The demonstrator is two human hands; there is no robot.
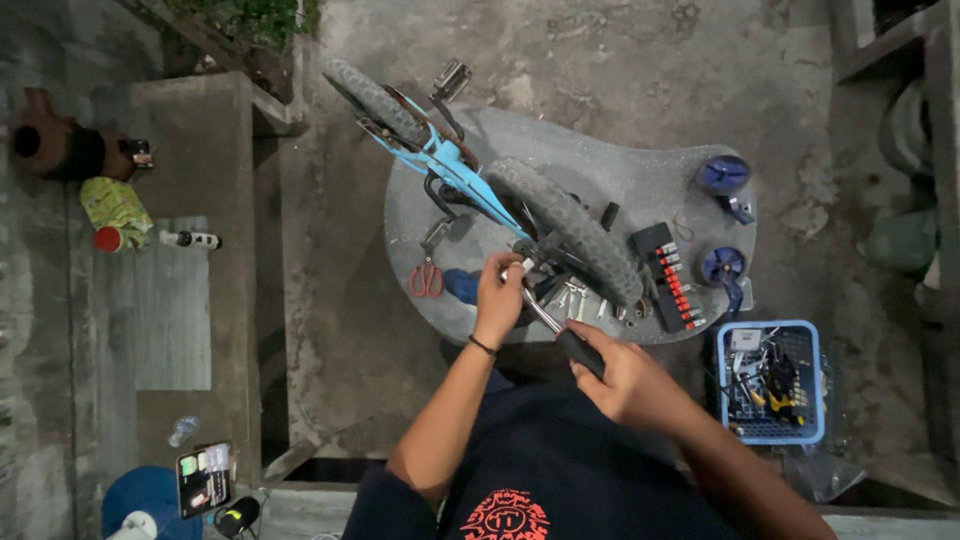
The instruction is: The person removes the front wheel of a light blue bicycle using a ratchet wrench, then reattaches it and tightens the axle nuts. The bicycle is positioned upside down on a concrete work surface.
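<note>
Ratchet wrench (560,330), a long metal tool with a black grip, runs from the right hand (625,380) up to the axle of a small blue bicycle (470,170) lying upturned on a round grey table (610,170). The right hand's fingers are clenched around the black grip. The left hand (498,298) sits at the wrench's head by the knobby tyre (575,230), its fingers closed on the head end; a dark band circles that wrist.

On the table lie red-handled scissors (427,279) just left of the left hand, a black socket rail with red markers (672,275) right of the tyre, and two blue training wheels (722,175) near the far right edge. A blue plastic basket of tools (768,383) stands on the floor beside the table. On a concrete ledge (190,150) at the left lie a yellow-green packet (115,205) and a red-capped container (108,239).
</note>
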